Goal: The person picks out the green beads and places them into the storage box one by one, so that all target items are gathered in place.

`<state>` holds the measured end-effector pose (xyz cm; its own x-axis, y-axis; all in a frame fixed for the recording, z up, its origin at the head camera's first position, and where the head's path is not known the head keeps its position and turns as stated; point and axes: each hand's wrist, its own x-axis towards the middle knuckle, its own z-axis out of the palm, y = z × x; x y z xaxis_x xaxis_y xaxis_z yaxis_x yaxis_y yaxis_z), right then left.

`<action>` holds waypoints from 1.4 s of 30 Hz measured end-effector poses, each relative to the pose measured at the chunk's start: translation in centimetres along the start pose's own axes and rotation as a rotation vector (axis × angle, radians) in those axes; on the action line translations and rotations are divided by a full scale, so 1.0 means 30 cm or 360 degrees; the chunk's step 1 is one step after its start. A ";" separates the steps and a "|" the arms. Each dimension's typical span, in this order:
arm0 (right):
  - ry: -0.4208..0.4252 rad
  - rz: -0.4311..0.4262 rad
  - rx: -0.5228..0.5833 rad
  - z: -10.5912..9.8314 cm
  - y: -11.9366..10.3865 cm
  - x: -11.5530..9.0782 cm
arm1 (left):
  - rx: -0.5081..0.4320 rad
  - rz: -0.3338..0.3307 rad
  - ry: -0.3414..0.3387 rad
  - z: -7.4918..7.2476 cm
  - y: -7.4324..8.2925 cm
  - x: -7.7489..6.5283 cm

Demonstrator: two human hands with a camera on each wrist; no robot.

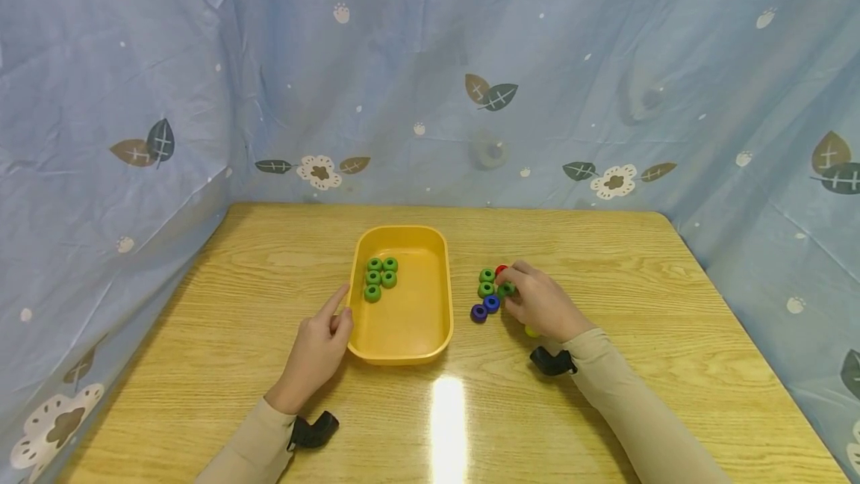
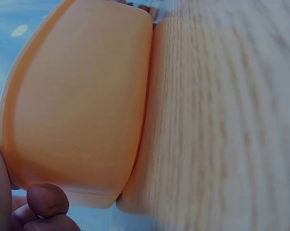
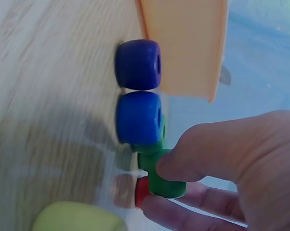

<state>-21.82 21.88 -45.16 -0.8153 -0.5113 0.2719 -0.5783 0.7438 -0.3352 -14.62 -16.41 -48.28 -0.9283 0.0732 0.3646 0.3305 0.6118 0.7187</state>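
My right hand [image 1: 540, 305] pinches a green bead [image 3: 166, 178] between thumb and fingers, just above the tabletop. Close by stand two more green beads [image 1: 487, 282], a blue bead [image 1: 492, 304] and a purple bead [image 1: 478, 313]. Behind the fingers a red bead [image 1: 501, 270] is partly hidden, and a yellow bead [image 1: 531, 332] shows under the hand. With its index finger stretched out, my left hand [image 1: 316, 349] touches the left rim of the yellow tray [image 1: 416, 358]. Several green beads [image 1: 372, 277] lie grouped in the tray's upper left.
The wooden table [image 1: 269, 260] carries everything. A patterned blue curtain [image 1: 403, 58] hangs behind it and along both sides. Each wrist wears a black camera mount [image 1: 314, 430].
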 end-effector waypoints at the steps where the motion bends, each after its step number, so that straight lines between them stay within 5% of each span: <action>1: 0.0009 -0.0003 0.0004 -0.003 -0.002 0.000 | 0.0001 0.0001 0.0000 0.000 0.000 0.000; 26: 0.0200 -0.0147 0.0164 -0.061 -0.120 0.023 | 0.0000 0.0012 0.0008 0.001 0.002 0.000; 42: 0.0120 -0.0305 0.0181 -0.074 -0.243 0.125 | -0.0030 -0.0029 -0.0004 0.006 -0.001 -0.003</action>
<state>-20.58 15.50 -39.70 -0.6883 -0.6016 0.4054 -0.7253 0.5808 -0.3696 -14.57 -16.29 -48.45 -0.9345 0.0642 0.3501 0.3169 0.5982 0.7360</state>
